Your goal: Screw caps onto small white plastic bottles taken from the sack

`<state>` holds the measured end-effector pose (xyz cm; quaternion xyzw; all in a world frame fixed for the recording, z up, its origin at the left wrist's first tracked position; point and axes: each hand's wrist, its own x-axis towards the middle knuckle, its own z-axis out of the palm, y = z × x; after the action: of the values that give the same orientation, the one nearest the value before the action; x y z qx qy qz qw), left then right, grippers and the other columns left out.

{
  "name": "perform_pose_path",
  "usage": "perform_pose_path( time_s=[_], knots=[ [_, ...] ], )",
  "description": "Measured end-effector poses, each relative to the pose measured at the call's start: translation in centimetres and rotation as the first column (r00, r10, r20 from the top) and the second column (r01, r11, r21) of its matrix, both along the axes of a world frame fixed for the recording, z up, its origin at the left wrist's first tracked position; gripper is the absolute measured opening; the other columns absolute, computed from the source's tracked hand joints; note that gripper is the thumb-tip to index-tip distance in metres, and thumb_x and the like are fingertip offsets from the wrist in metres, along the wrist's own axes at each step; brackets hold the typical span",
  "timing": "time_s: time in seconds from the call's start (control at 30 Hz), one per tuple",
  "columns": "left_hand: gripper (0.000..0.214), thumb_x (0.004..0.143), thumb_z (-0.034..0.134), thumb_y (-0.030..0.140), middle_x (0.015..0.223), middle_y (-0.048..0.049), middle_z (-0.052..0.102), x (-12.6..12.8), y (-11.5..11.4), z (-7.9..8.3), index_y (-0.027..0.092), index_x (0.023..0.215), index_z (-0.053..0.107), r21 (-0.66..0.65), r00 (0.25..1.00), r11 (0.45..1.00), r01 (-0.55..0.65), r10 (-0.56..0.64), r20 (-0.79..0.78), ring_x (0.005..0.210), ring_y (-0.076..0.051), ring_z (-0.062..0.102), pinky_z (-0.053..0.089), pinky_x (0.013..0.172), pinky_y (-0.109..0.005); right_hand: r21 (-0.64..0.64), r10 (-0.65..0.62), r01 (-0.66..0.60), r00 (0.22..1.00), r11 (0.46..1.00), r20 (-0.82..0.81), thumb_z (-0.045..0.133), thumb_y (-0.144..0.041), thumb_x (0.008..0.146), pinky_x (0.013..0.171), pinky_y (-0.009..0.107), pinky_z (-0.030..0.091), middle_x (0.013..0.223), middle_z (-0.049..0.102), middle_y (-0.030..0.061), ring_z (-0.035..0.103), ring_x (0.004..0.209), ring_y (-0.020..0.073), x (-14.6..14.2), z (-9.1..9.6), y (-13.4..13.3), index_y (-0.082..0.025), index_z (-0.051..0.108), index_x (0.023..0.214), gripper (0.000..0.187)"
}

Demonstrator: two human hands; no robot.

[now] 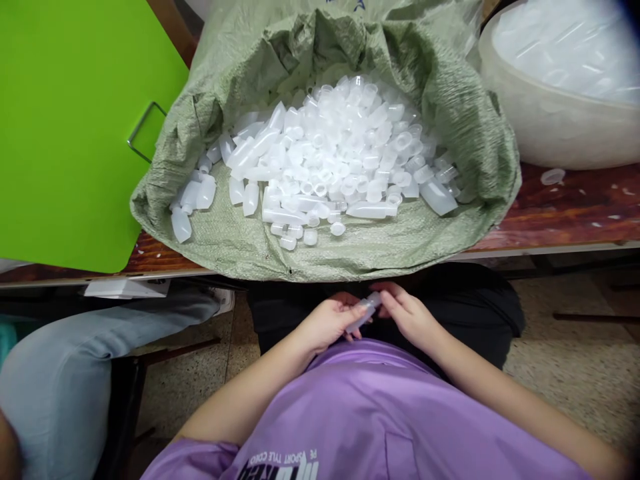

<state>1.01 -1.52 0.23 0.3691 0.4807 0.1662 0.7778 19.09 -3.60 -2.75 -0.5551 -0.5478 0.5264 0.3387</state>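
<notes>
Both of my hands meet in my lap, below the table edge, around one small translucent plastic bottle (364, 312). My left hand (327, 323) wraps its fingers round the bottle's body. My right hand (407, 313) pinches the bottle's upper end with fingertips closed on it. Above them, on the table, an open green woven sack (450, 100) holds a heap of several similar white plastic bottles and caps (330, 160).
A bright green board (70, 127) with a metal handle lies at the left. A large translucent tub (560, 127) of plastic parts stands at the right on the dark wooden table (575, 207), with one loose cap (552, 176). Another person's leg in grey trousers (70, 373) is at lower left.
</notes>
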Motion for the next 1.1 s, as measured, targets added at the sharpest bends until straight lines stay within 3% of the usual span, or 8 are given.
perform_pose_path(
  time_s=[0.1, 0.3, 0.43, 0.57, 0.7, 0.83, 0.97, 1.1],
  knots=[
    [0.039, 0.077, 0.059, 0.049, 0.062, 0.004, 0.052, -0.6, 0.3, 0.4, 0.013, 0.091, 0.054, 0.143, 0.993, 0.985, 0.092, -0.081, -0.082, 0.045, -0.005, 0.038, 0.028, 0.043, -0.019, -0.001, 0.104, -0.104, 0.992, 0.995, -0.078, 0.058, -0.047, 0.079, 0.072, 0.031, 0.053, 0.093, 0.065, 0.0061, 0.064, 0.08, 0.0163, 0.8, 0.1, -0.4, -0.019, 0.052, 0.113, 0.045],
    [0.037, 0.078, 0.061, 0.038, 0.082, -0.0017, 0.057, -1.0, 0.4, 0.8, 0.012, 0.103, 0.055, 0.236, 0.976, 0.952, 0.194, -0.163, -0.144, 0.063, -0.008, 0.045, 0.037, 0.059, -0.021, -0.143, 0.155, -0.146, 0.986, 0.979, 0.053, 0.033, -0.053, 0.09, 0.051, 0.026, 0.047, 0.049, 0.051, -0.001, 0.051, 0.046, 0.0114, 1.2, 0.5, -0.4, -0.017, 0.057, 0.064, 0.051],
    [0.038, 0.08, 0.059, 0.038, 0.096, -0.0075, 0.06, -1.4, 0.7, 0.9, 0.012, 0.107, 0.056, 0.287, 0.965, 0.924, 0.252, -0.218, -0.145, 0.08, -0.013, 0.053, 0.042, 0.073, -0.027, -0.017, 0.196, -0.195, 0.978, 0.981, 0.071, 0.058, -0.051, 0.078, 0.076, 0.03, 0.049, 0.093, 0.065, 0.0061, 0.06, 0.085, 0.0175, 1.2, 0.8, -0.1, -0.019, 0.061, 0.097, 0.037],
    [0.052, 0.072, 0.069, 0.033, 0.101, -0.0093, 0.061, -1.9, 0.8, 1.1, 0.012, 0.116, 0.052, 0.275, 0.953, 0.914, 0.298, -0.272, -0.13, 0.088, -0.017, 0.056, 0.043, 0.082, -0.03, -0.094, 0.257, -0.246, 0.958, 0.965, 0.129, 0.029, -0.051, 0.092, 0.05, 0.026, 0.047, 0.054, 0.057, 0.0012, 0.055, 0.049, 0.013, 0.7, 0.4, -0.4, -0.017, 0.06, 0.072, 0.05],
    [0.039, 0.075, 0.065, 0.039, 0.098, -0.0066, 0.063, -2.1, 0.9, 1.2, 0.015, 0.106, 0.059, 0.298, 0.919, 0.875, 0.381, -0.323, -0.227, 0.086, -0.017, 0.056, 0.043, 0.078, -0.028, 0.082, 0.23, -0.253, 0.948, 0.964, 0.219, 0.044, -0.047, 0.087, 0.073, 0.032, 0.05, 0.092, 0.064, 0.0086, 0.061, 0.082, 0.0186, 0.5, 0.4, -0.7, -0.018, 0.058, 0.098, 0.034],
    [0.038, 0.075, 0.062, 0.05, 0.077, -0.0001, 0.059, -2.2, 0.6, 1.1, 0.015, 0.088, 0.06, 0.175, 0.875, 0.858, 0.483, -0.468, -0.123, 0.065, -0.009, 0.048, 0.037, 0.06, -0.021, 0.392, 0.277, -0.448, 0.864, 0.804, 0.419, 0.036, -0.03, 0.092, 0.062, 0.027, 0.045, 0.071, 0.059, 0.004, 0.055, 0.066, 0.015, 0.2, 0.8, -1.2, -0.019, 0.056, 0.083, 0.024],
    [0.042, 0.068, 0.067, 0.054, 0.062, 0.0055, 0.046, -1.9, -0.1, 0.7, 0.014, 0.076, 0.054, -0.024, 0.888, 0.893, 0.45, -0.445, 0.111, 0.052, -0.005, 0.033, 0.025, 0.049, -0.02, 0.505, 0.222, -0.422, 0.885, 0.753, 0.41, 0.026, -0.039, 0.093, 0.063, 0.031, 0.044, 0.072, 0.058, 0.0066, 0.052, 0.067, 0.0169, -0.2, 0.6, -1.5, -0.017, 0.054, 0.082, 0.038],
    [0.04, 0.055, 0.079, 0.041, 0.064, 0.0052, 0.048, -1.3, -0.3, 0.6, 0.014, 0.072, 0.056, -0.11, 0.874, 0.868, 0.484, -0.475, 0.102, 0.057, -0.006, 0.04, 0.031, 0.056, -0.02, 0.689, 0.104, -0.466, 0.861, 0.555, 0.498, 0.036, -0.037, 0.088, 0.064, 0.034, 0.039, 0.068, 0.058, 0.0069, 0.048, 0.065, 0.0185, -0.6, 0.1, -1.2, -0.017, 0.057, 0.074, 0.032]
  ],
)
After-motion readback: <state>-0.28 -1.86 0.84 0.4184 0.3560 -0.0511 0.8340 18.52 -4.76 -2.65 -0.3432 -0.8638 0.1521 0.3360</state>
